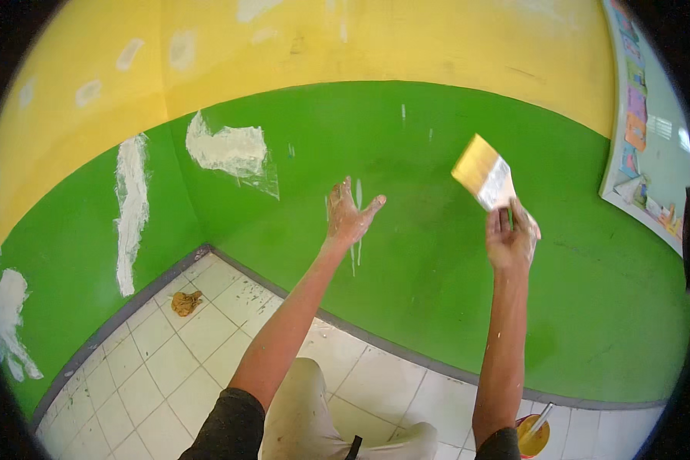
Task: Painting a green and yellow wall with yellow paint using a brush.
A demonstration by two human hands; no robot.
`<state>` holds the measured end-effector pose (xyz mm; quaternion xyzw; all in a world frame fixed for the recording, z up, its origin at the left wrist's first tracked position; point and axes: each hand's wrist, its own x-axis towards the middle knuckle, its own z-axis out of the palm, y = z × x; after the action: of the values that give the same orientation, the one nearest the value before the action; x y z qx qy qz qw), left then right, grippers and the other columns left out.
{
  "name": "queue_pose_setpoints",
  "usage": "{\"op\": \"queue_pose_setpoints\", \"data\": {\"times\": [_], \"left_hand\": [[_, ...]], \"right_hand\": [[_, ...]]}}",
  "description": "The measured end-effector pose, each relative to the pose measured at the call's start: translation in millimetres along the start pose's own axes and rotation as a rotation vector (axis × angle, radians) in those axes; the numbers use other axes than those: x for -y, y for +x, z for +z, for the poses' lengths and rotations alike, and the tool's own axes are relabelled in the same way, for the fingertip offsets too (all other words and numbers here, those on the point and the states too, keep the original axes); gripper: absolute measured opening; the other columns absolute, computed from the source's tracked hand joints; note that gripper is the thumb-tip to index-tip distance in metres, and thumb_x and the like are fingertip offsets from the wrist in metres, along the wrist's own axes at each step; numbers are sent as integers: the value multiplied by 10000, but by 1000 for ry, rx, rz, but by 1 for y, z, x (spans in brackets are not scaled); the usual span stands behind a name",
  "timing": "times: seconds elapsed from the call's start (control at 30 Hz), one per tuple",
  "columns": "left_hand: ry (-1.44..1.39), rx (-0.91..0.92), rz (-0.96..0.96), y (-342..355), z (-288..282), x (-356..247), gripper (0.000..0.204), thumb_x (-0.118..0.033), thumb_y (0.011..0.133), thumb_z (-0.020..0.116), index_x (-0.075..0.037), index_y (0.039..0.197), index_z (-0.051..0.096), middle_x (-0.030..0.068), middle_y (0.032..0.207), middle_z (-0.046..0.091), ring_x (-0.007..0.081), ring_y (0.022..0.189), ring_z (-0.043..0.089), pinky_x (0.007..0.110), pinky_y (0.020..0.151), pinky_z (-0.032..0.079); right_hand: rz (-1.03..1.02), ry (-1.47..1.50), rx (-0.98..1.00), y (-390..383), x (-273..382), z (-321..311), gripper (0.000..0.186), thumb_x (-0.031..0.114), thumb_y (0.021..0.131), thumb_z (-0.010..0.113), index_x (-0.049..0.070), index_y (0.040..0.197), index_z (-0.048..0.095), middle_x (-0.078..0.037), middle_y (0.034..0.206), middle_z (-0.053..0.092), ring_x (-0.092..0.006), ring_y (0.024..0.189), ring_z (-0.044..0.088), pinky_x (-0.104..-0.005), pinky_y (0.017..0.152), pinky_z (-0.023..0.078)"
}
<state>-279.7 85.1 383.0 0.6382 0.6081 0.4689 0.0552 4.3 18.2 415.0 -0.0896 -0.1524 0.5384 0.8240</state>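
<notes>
My right hand [510, 238] grips a wide flat paintbrush [484, 172] by its pale handle. The brush has a whitish metal band, and its yellow bristles point up and to the left, in front of the green lower wall [437, 299]. My left hand [347, 218] is raised with its fingers apart and holds nothing. Beside it, thin white streaks [359, 245] run down the green paint. White specks mark the fingers. Whether the left fingertips touch the wall, I cannot tell.
Yellow paint covers the upper wall [406, 46]. White filler patches [230, 149] mark the green near the corner. A crumpled brownish lump [185, 303] lies on the white tiles [149, 337]. At lower right stands a paint container [534, 437] with a stick. A framed board [652, 130] hangs at right.
</notes>
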Motion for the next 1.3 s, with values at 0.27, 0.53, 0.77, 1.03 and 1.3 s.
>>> {"op": "queue_pose_setpoints", "data": {"times": [0.27,0.53,0.77,1.03,1.3], "left_hand": [[-31,-31,55,76,-37,42,1209,-780,695,571,4,1487,101,307,1503,129,432,1416,77,544,1140,171],[-11,-197,178,156,-47,48,1238,-766,653,637,47,1462,172,348,1485,104,471,1400,68,563,1116,218],[-14,-116,180,165,-60,28,1214,-523,652,793,2,1483,80,308,1512,9,471,1402,49,690,997,307],[81,-166,207,165,-56,27,1212,-421,642,836,47,1462,75,359,1473,44,505,1378,74,696,896,413],[90,-159,237,165,-56,25,1179,-435,681,808,57,1458,70,367,1473,50,514,1379,84,688,908,408]], "right_hand": [[-141,-91,313,41,-92,113,412,-19,791,671,-38,1177,527,-200,1142,576,-323,1034,589,-396,910,552],[-419,-280,495,80,-157,209,376,7,774,704,-72,1110,557,-201,1034,629,-318,866,661,-400,787,600],[-526,-442,580,98,-191,258,333,-4,758,724,-89,1049,587,-191,968,646,-291,823,676,-393,742,612],[-646,-503,656,101,-222,284,268,-27,752,722,-93,987,611,-175,936,648,-282,806,682,-370,681,625],[-655,-572,663,100,-260,293,332,15,766,729,-93,1050,597,-175,955,647,-277,824,675,-375,725,605]]}}
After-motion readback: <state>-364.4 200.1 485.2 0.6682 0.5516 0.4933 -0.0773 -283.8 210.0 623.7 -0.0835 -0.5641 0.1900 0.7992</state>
